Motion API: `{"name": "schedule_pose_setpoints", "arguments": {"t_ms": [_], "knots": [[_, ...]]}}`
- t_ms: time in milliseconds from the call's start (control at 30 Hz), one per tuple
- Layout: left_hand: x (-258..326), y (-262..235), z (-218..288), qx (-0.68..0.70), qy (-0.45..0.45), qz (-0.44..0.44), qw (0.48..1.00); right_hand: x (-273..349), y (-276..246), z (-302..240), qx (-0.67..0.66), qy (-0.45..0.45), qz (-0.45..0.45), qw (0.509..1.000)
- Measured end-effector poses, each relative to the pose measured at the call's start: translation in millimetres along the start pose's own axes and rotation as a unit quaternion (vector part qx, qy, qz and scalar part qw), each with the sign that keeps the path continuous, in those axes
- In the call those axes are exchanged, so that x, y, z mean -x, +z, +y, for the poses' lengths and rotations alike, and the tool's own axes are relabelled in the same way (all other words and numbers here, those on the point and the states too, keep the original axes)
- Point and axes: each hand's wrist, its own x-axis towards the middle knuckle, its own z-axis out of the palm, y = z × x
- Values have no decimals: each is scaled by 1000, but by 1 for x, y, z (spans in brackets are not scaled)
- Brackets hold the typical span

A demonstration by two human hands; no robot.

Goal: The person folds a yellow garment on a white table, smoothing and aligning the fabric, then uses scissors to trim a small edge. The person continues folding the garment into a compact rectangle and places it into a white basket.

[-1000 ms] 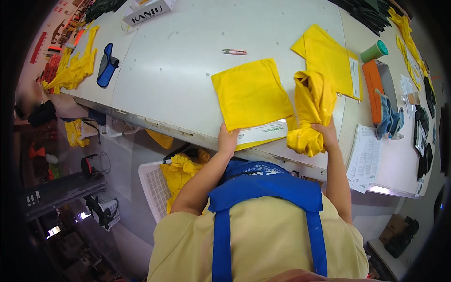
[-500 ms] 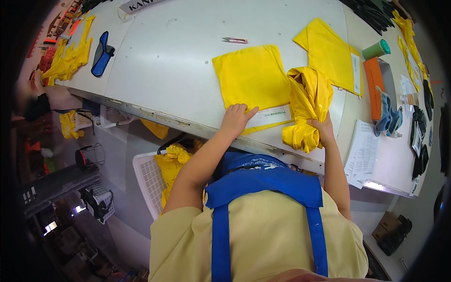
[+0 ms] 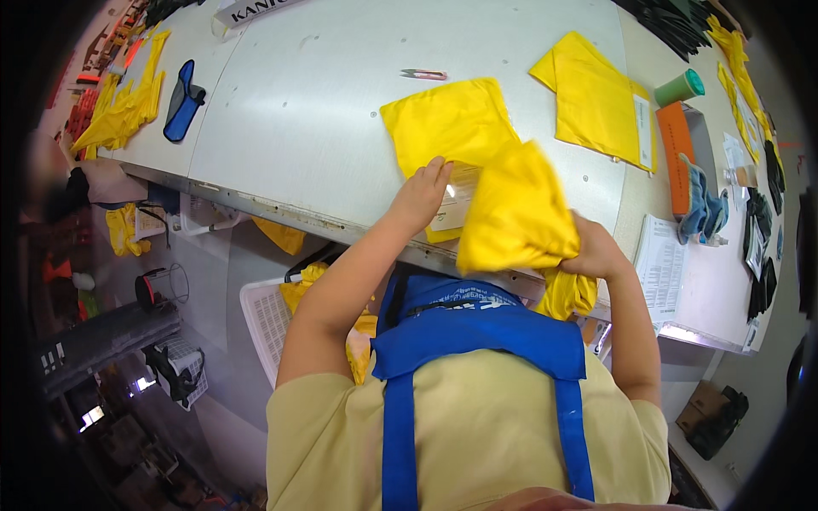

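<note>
A flat yellow fabric pouch (image 3: 447, 119) with a pale label lies on the table in front of me. My left hand (image 3: 422, 194) has its fingers closed on the pouch's near edge, which is lifted slightly. My right hand (image 3: 594, 249) grips a bunched yellow garment (image 3: 515, 209). Its rounded bulk is smeared by motion and overlaps the pouch's right near corner. A loose end of the garment hangs below my right hand, past the table's front edge.
Thread snips (image 3: 423, 74) lie beyond the pouch. Another folded yellow pouch (image 3: 592, 102) rests at the far right, near a green thread spool (image 3: 680, 88), an orange box (image 3: 675, 153) and paper sheets (image 3: 658, 268). A white basket (image 3: 261, 328) with yellow fabric stands below the table's edge.
The bunched garment has swung left and toward me, now covering part of the pouch. My right hand has turned with it. My left hand has raised the pouch's near edge.
</note>
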Motion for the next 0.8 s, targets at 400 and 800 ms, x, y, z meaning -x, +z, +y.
{"name": "schedule_pose_setpoints", "arguments": {"t_ms": [400, 800], "knots": [[-13, -60, 10, 92, 63, -27, 993, -30, 13, -24, -123, 148, 29, 981], [-5, -47, 37, 60, -127, 91, 986, -35, 57, -3, -356, 121, 127, 918]]}}
